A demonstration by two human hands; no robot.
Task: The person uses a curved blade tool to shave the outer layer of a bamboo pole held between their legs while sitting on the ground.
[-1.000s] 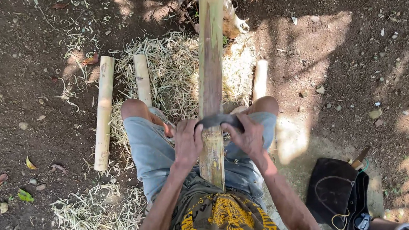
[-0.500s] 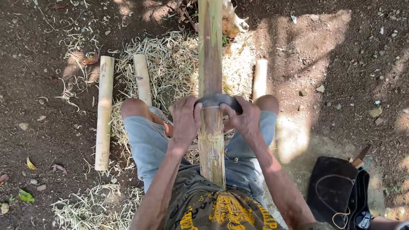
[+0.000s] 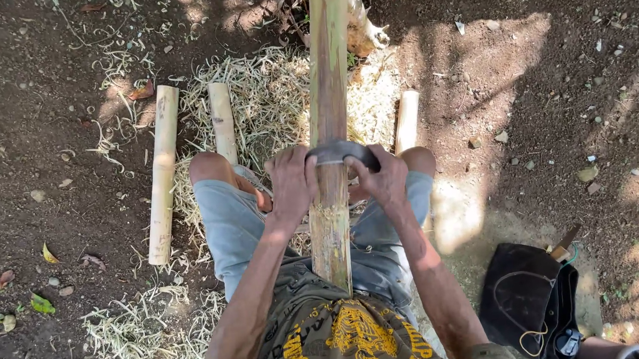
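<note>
A long bamboo pole (image 3: 327, 117) runs from my belly up and away between my knees, green with pale scraped patches. A dark curved blade (image 3: 339, 151) lies across it. My left hand (image 3: 290, 183) grips the blade's left end and my right hand (image 3: 383, 180) grips its right end, both pressed against the pole's sides. I sit on the ground in pale blue shorts (image 3: 227, 226) and an olive printed shirt.
Three cut bamboo lengths lie around my legs: a long one (image 3: 162, 172) at left, a short one (image 3: 223, 122) beside it, another (image 3: 407, 120) at right. Pale shavings (image 3: 266, 99) cover the dirt. A black bag (image 3: 530, 300) sits at lower right.
Both hands and the blade have slid away from my body along the pole, from near my lap to about knee level.
</note>
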